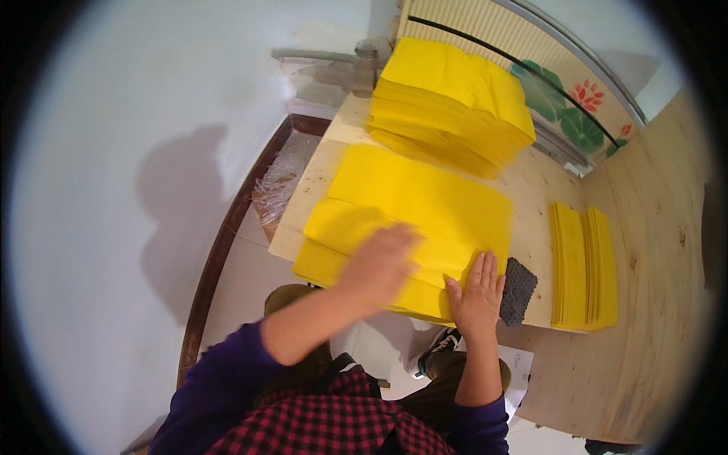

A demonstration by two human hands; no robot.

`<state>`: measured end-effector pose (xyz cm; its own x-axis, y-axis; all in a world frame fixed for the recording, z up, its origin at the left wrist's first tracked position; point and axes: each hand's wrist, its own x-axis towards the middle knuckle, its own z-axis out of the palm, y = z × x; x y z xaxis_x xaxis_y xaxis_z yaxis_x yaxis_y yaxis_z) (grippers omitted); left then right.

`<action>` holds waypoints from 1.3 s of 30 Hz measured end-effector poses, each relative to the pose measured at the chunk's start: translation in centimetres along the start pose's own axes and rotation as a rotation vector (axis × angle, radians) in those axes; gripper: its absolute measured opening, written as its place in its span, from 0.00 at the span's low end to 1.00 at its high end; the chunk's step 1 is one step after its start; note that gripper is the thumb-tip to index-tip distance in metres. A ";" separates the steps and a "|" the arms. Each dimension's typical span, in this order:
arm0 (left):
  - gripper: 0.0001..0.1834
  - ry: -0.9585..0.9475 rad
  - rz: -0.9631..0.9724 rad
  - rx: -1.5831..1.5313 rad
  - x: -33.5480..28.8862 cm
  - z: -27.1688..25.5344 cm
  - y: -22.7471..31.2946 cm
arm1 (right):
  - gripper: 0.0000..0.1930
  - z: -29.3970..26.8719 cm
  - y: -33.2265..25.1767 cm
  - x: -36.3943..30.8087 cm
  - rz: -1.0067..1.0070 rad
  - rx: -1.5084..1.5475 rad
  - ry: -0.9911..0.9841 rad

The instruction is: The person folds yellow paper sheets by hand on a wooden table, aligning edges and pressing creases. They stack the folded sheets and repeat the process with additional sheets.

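Note:
In front of me lie wide yellow fabric sheets, felt-like, with a folded layer crossing their near half. My left hand is over the middle of this fabric, its fingers smeared by motion; whether it touches the cloth I cannot tell. Near the fabric's front right corner my right hand rests flat, fingers stretched out and holding nothing. Just right of that hand is a dark grey textured cloth swatch with a zigzag edge.
A tall stack of yellow fabric stands behind on the wooden table. Folded yellow bundles sit at the right, beside a wooden panel. A glass jar is at the back left. Clear plastic wrapping lies near the left wall.

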<state>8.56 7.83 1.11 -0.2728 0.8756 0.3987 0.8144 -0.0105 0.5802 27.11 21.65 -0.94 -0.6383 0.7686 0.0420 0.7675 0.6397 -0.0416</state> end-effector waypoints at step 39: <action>0.40 -0.246 -0.473 0.557 0.2 -1.0 -5.2 | 0.42 1.0 1.8 1.4 0.012 0.021 0.041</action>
<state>3.75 7.57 -1.15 -0.5877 0.8090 -0.0103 0.7947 0.5796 0.1801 27.50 23.90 -1.93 -0.6256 0.7758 0.0820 0.7736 0.6305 -0.0631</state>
